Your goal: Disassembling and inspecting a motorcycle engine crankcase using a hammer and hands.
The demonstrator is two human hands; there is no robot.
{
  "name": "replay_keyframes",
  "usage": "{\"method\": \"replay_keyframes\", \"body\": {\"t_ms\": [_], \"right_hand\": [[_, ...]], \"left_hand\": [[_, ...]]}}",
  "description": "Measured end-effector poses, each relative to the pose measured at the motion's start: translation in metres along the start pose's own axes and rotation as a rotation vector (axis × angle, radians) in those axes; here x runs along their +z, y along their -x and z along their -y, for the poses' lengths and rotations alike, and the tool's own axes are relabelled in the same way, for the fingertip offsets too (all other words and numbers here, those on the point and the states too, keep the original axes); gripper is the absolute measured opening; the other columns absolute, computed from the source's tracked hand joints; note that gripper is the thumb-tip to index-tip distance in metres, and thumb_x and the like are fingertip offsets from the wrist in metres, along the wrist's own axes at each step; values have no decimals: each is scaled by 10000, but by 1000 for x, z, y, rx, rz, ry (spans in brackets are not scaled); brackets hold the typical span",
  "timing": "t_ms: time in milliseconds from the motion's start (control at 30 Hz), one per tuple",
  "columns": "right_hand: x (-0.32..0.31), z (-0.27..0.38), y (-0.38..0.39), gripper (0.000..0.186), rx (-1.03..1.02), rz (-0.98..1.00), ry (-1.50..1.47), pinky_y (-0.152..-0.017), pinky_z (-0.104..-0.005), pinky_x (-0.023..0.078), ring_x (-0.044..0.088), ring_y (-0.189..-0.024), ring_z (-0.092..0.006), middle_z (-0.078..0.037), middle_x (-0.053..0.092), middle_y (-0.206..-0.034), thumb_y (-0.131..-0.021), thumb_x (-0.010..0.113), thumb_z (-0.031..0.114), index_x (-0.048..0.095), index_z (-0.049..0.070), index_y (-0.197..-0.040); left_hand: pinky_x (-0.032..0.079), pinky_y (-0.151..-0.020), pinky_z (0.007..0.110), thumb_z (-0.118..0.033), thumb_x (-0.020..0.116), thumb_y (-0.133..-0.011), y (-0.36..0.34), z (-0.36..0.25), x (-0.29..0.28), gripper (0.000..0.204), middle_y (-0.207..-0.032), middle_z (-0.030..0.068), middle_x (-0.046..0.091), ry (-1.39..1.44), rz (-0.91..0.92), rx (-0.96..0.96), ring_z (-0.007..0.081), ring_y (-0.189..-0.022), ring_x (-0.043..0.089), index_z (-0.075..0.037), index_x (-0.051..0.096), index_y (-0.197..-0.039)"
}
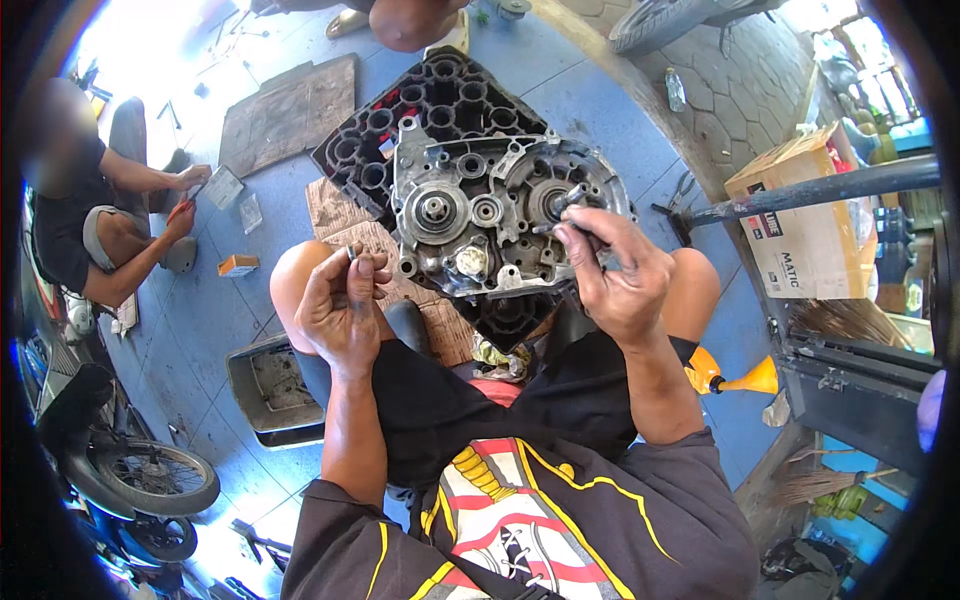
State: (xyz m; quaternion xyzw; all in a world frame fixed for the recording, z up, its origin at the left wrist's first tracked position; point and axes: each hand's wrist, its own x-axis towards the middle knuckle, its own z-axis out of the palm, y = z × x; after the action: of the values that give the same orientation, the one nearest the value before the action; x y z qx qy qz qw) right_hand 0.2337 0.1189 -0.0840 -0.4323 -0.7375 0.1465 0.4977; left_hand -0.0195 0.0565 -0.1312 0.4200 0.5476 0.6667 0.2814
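Observation:
In front of me a grey metal engine crankcase half (420, 160) rests on a black plastic crate (465, 75), its round bearings (437, 210) facing up. My right hand (625, 270) is at the case's right side, thumb and forefinger pinched on a small metal shaft (572, 197) beside the right bearing. Whether that shaft is loose or seated in the case, I cannot tell. My left hand (345, 305) is off the case's left edge, fingertips pinched together on a tiny metallic piece too small to name. A whitish crumpled wad (471, 262) sits in the case's lower part.
Flattened cardboard (370, 240) lies under the crate. A grey tub (270, 385) stands at left, an orange funnel (750, 378) at right. Pliers (682, 190) lie by a metal bar (820, 190) and a cardboard box (800, 220). A co-worker (110, 210) sits far left; another person's head (412, 22) shows at top.

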Motion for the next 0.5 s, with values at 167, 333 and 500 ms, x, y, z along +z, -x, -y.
{"method": "replay_keyframes", "body": {"t_ms": [167,333,500], "right_hand": [[6,-6,5,214,53,80,31,-618,-306,532,677,-688,-231,-103,713,-848,-750,775,-18,694,27,-943],[12,-9,6,229,18,125,41,-614,-304,531,673,-688,-228,-99,714,-853,-740,774,-24,692,30,-947],[15,-11,8,265,-5,108,37,-625,-300,537,684,-716,-225,-103,714,-876,-743,774,-20,684,27,-988]], "left_hand": [[522,-571,241,-75,619,-951,-7,3,-6,193,-854,156,708,-73,-4,-8,160,-699,680,55,621,-1094],[519,-575,238,-70,613,-954,-8,5,-13,188,-849,153,706,-80,-18,-25,158,-701,677,51,622,-1098],[522,-588,240,-72,613,-954,-9,5,-14,192,-853,156,706,-95,-19,-42,162,-703,676,54,619,-1099]]}}
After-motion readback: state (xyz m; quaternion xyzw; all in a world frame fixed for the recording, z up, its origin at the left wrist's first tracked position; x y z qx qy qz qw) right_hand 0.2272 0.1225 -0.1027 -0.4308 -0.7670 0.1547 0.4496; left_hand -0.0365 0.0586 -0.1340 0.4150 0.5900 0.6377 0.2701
